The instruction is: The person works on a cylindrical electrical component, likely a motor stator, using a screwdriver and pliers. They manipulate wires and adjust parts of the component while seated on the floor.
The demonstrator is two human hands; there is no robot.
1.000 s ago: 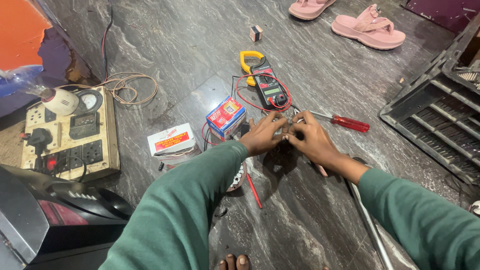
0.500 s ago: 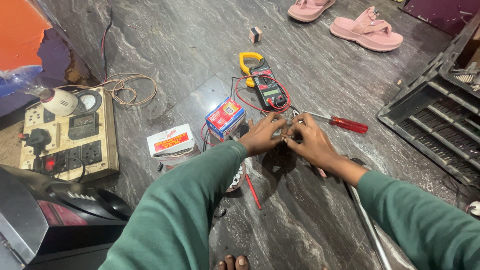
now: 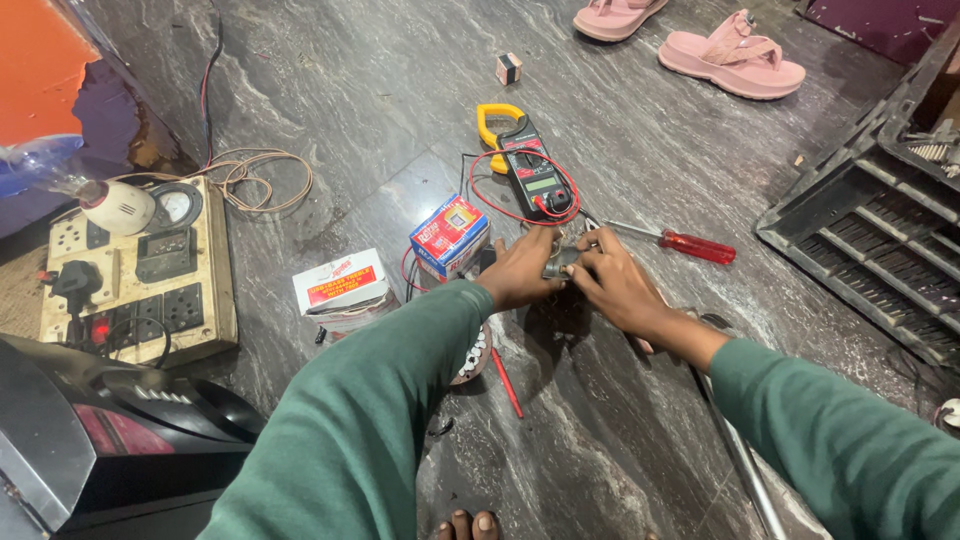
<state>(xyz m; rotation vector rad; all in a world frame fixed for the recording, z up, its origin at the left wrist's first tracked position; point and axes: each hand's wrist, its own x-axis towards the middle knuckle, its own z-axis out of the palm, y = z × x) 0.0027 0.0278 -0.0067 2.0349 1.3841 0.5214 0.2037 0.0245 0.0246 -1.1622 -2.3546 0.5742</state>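
floor: dark veined stone floor (image 3: 330,90), tools scattered about.
part: small grey metal piece (image 3: 560,262), between both hands, just below the clamp meter (image 3: 535,178).
look: dull, blocky; mostly hidden, perhaps a connector.
handling: likely stiff, light, easy to fumble; best pinched by its sides.
left hand (image 3: 522,272): fingers curled round the part.
right hand (image 3: 618,287): fingertips closed on its other end.
nearby: red-handled screwdriver (image 3: 690,244), blue box (image 3: 449,235).
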